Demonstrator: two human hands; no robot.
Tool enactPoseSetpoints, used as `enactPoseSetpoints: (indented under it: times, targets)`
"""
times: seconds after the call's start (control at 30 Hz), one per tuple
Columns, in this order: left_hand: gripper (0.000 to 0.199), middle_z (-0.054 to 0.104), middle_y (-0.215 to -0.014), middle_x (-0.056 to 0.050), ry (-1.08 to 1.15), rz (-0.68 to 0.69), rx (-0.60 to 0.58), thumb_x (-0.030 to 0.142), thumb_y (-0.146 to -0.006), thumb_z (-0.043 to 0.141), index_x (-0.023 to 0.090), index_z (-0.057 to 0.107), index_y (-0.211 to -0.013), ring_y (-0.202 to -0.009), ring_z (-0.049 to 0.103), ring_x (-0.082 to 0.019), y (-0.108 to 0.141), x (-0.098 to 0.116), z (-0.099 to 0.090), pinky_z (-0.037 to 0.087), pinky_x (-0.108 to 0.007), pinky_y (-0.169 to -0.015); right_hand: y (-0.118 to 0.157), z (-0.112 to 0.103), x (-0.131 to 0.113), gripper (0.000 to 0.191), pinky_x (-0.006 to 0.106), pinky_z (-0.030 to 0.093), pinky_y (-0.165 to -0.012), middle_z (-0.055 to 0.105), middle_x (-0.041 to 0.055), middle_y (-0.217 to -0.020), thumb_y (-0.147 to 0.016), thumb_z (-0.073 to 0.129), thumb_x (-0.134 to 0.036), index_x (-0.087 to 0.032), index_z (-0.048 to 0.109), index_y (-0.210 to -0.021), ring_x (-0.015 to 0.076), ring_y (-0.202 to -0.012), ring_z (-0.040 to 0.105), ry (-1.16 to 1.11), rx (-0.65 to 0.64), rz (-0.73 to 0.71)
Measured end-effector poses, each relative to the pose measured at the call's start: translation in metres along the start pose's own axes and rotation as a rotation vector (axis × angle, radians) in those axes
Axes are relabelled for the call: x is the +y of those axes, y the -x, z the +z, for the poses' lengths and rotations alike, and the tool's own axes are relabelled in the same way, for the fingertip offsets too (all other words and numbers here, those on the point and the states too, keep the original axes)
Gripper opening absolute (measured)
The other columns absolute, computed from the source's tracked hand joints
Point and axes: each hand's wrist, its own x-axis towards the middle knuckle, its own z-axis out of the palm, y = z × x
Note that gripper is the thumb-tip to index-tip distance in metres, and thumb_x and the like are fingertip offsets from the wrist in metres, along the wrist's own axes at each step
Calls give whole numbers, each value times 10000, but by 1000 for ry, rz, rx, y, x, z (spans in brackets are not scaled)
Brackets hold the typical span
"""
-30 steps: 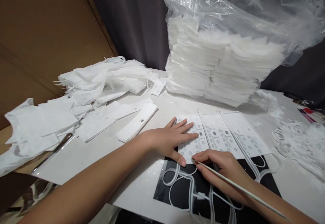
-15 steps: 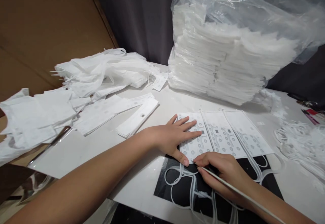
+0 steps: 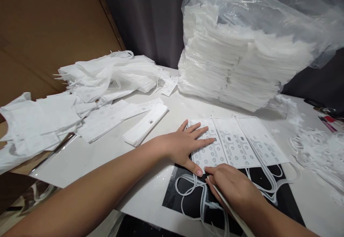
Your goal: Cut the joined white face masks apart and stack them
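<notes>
My left hand lies flat, fingers spread, on the left part of a white printed fabric sheet with grey circles and narrow tubes running across it. My right hand is closed in a pinch at the sheet's lower left edge, close to my left thumb. A thin pale strip runs from its fingers down toward the bottom of the view. White tubing lies in loops on a black mat below the sheet. What the right fingertips pinch is partly hidden.
Behind the sheet stands a tall stack of white fabric in clear plastic. Loose white pieces are heaped at the left, with a folded stack nearer. Tangled white tubing lies at the right.
My right hand has turned, and its fingers are more closed over the strip at the sheet's edge. The strip now points more steeply downward. My left hand has barely moved.
</notes>
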Motion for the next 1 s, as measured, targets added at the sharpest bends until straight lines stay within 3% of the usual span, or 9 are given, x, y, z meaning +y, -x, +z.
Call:
enactPoseSetpoints:
  times: [0.17, 0.27, 0.47, 0.6, 0.7, 0.77, 0.9, 1.0]
  targets:
    - [1031, 1, -1568, -100, 15, 0, -7, 769, -677, 595, 300, 191, -1502, -1421, -45, -400, 1, 0, 0, -104, -622, -1091, -5, -7, -2, 253, 360, 540, -630, 674, 160, -868, -859, 413, 5, -156, 539, -709, 255, -772, 651, 112, -113, -63]
    - [1049, -16, -1566, -116, 1, -1, -30, 776, -674, 589, 295, 169, -1506, -1421, -66, -390, 0, -1, -1, -111, -625, -1084, -8, -13, 0, 228, 381, 553, -675, 672, 187, -936, -866, 408, -4, -147, 552, -764, 277, -857, 653, 89, -109, -45]
    - [1024, 16, -1572, -107, 21, 29, 13, 762, -665, 614, 289, 236, -1491, -1424, -30, -401, -1, -3, -2, -95, -625, -1091, -13, -26, 16, 100, 303, 557, -740, 698, 91, -940, -917, 457, -131, -193, 530, -889, 190, -884, 675, -225, -40, 203]
    - [977, 83, -1576, -99, 25, 80, 27, 740, -614, 680, 273, 395, -1423, -1427, -7, -404, 0, -1, -8, -104, -616, -1098, -17, -41, 26, 134, 290, 546, -741, 717, 61, -937, -893, 520, -211, -211, 533, -760, 177, -854, 695, -434, -169, 462]
    - [964, 94, -1576, -106, 31, 91, 15, 714, -619, 699, 262, 399, -1416, -1433, -1, -388, 2, 4, -15, -95, -626, -1098, -20, -47, 28, 158, 288, 526, -764, 719, 46, -925, -856, 580, -242, -203, 533, -710, 176, -870, 686, -664, -321, 573]
    - [780, 147, -1571, -93, 42, 86, 10, 658, -689, 689, 259, 501, -1332, -1438, 34, -366, 2, 8, -19, -61, -632, -1105, -20, -45, 29, 156, 288, 512, -758, 715, 38, -904, -842, 595, -250, -198, 538, -707, 169, -846, 674, -744, -335, 609]
    - [222, 413, -1462, -1, 55, 148, -11, 467, -832, 651, 267, 703, -915, -1429, 165, -309, 0, 17, -20, 33, -610, -1131, -19, -38, 40, 204, 284, 487, -682, 687, 32, -831, -845, 592, -315, -195, 520, -695, 155, -743, 627, -770, -191, 734]
    - [127, 508, -1376, 30, 31, 212, -20, 364, -867, 635, 274, 706, -813, -1406, 240, -275, -1, 23, -18, 62, -587, -1144, -16, -36, 53, 240, 277, 468, -643, 655, 25, -801, -843, 595, -356, -194, 497, -695, 143, -698, 584, -793, -167, 783]
